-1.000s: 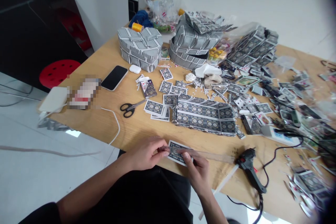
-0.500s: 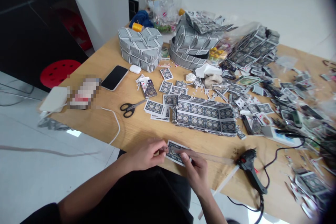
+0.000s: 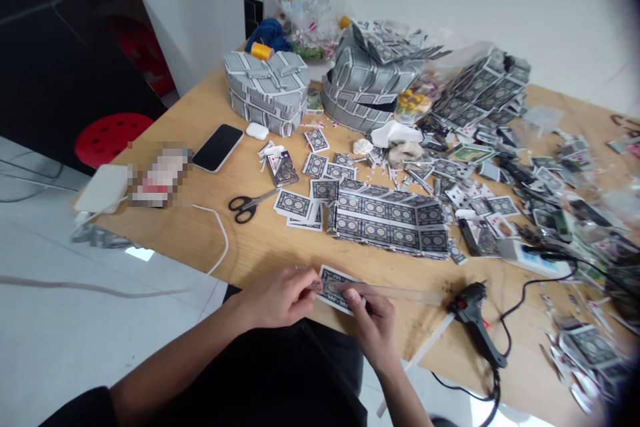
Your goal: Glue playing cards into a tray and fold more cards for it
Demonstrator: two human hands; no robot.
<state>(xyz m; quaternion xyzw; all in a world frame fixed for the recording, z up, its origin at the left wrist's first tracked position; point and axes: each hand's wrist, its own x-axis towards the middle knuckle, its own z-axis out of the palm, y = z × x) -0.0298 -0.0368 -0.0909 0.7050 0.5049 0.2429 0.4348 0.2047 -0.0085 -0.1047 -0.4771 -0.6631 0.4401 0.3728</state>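
Note:
A patterned playing card lies at the table's front edge, between my hands. A clear strip like a ruler runs across the card and out to the right. My left hand pinches the strip's left end beside the card. My right hand has its thumb on the card's right part and its fingers closed around the strip. To the right, a black glue gun with a white glue stick in it rests near the strip's far end.
Behind my hands stands an open tray made of cards. Black scissors and loose cards lie left of it. A phone and a heart-shaped box are farther back. Card scraps cover the right side.
The camera view has shifted very slightly. My left hand has moved a touch to the right along the strip; little else differs.

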